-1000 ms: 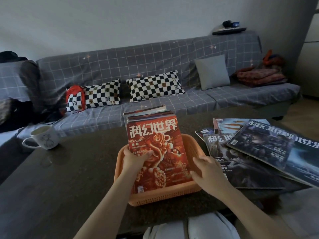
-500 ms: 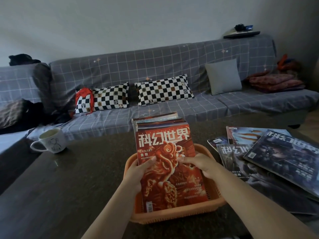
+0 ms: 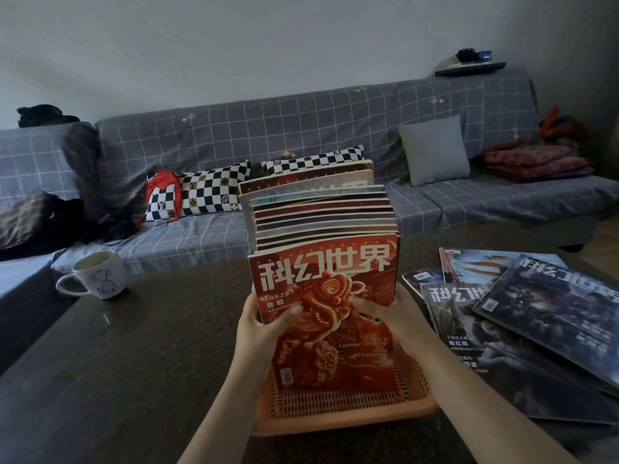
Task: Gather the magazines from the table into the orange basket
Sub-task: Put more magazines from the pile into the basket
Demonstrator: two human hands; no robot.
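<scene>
Both hands, left hand (image 3: 259, 324) and right hand (image 3: 388, 316), gripped a glossy red-covered magazine stack (image 3: 321, 279) upright in the orange perforated plastic basket (image 3: 341, 410); dark loose magazines (image 3: 522, 316) fanned at the dark tabletop's (image 3: 117, 363) right edge, white ceramic mug (image 3: 95, 274) far-left.

Basket (image 3: 345, 418) at tabletop (image 3: 117, 363) near edge, centre. Magazine stack (image 3: 321, 279) stands upright in basket. Left hand (image 3: 264, 326) on stack's left side, right hand (image 3: 388, 316) on its right. Loose magazines (image 3: 522, 316) overlap at right edge. Mug (image 3: 97, 274) at far left corner. Sofa (image 3: 301, 135) behind tabletop.

Front magazine (image 3: 330, 316) red-orange, white title. Basket (image 3: 338, 401) orange lattice. Sofa cover (image 3: 301, 128) grey, white grid. Cushions (image 3: 207, 192) at 11 o'clock: black-white checks. Mug (image 3: 97, 274) white.
</scene>
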